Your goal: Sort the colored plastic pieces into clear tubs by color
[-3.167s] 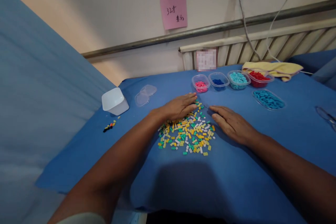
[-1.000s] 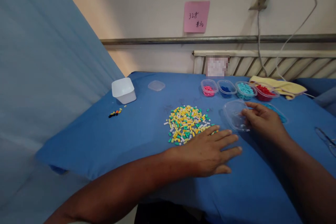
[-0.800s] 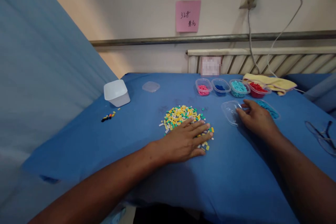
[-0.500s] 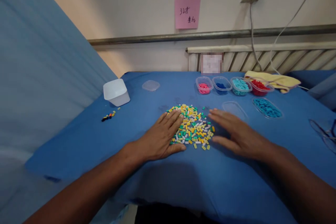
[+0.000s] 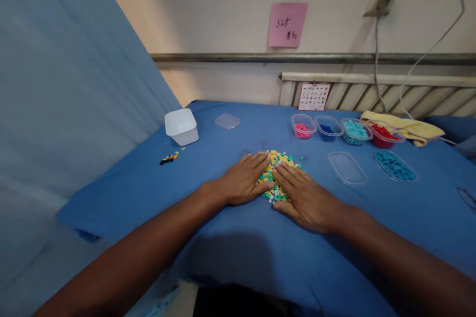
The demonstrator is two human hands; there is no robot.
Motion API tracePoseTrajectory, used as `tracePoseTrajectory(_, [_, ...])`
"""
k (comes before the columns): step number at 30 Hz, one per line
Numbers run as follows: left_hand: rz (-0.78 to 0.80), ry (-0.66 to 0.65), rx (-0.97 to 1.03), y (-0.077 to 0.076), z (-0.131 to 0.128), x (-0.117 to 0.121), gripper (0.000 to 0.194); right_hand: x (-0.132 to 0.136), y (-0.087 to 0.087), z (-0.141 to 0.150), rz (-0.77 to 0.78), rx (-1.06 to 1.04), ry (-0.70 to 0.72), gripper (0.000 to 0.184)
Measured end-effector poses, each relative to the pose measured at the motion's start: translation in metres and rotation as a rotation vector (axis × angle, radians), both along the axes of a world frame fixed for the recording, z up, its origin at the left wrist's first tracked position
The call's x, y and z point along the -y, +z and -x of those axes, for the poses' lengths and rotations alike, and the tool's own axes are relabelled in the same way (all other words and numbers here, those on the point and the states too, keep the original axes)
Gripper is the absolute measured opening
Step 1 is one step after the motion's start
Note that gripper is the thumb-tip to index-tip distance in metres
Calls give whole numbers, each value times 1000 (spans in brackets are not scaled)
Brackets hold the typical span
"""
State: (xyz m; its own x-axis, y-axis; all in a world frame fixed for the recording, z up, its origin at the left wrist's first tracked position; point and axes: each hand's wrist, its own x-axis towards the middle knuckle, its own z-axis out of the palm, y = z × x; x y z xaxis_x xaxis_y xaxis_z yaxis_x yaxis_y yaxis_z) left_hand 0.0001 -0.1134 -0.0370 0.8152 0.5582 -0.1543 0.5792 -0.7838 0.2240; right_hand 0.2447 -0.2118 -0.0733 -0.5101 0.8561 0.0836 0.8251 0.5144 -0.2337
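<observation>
A heap of small yellow, green and white plastic pieces (image 5: 274, 189) lies on the blue cloth (image 5: 223, 252) in front of me. My left hand (image 5: 247, 178) rests flat against the heap's left side, its fingers stretched out. From the right, my right hand (image 5: 307, 195) lies over part of the heap with the fingers straight. Between the two hands a narrow band of pieces shows; those beneath the palms and fingers are hidden. Neither hand grasps anything.
An open white tub (image 5: 182, 128) stands at the left, near a few black and coloured pieces (image 5: 170, 158). Clear boxes of pink (image 5: 302, 131), dark blue, light blue and red pieces line the back right, before a yellow cloth (image 5: 412, 129). Two clear lids (image 5: 347, 168) (image 5: 227, 121) lie flat.
My right hand has moved left onto the heap, closer to my left hand. The heap is now narrower and more covered. The view has shifted slightly left.
</observation>
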Motion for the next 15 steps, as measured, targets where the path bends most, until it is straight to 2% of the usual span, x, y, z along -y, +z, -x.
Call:
tracePoseTrajectory(5, [20,-13,-24,9,23,23,100,4,5,4,14,7,4,103])
tracePoseTrajectory(9, [2,-1,15,6,33,38,100,9,1,6,-32,-22,11,99])
tracePoseTrajectory(12, [15,2,43,-1,30,31,99,0,-1,16,-58,-29,56,101])
tracePoseTrajectory(15, [2,14,51,-5,24,19,97,-7,0,25,-53,7,10,102])
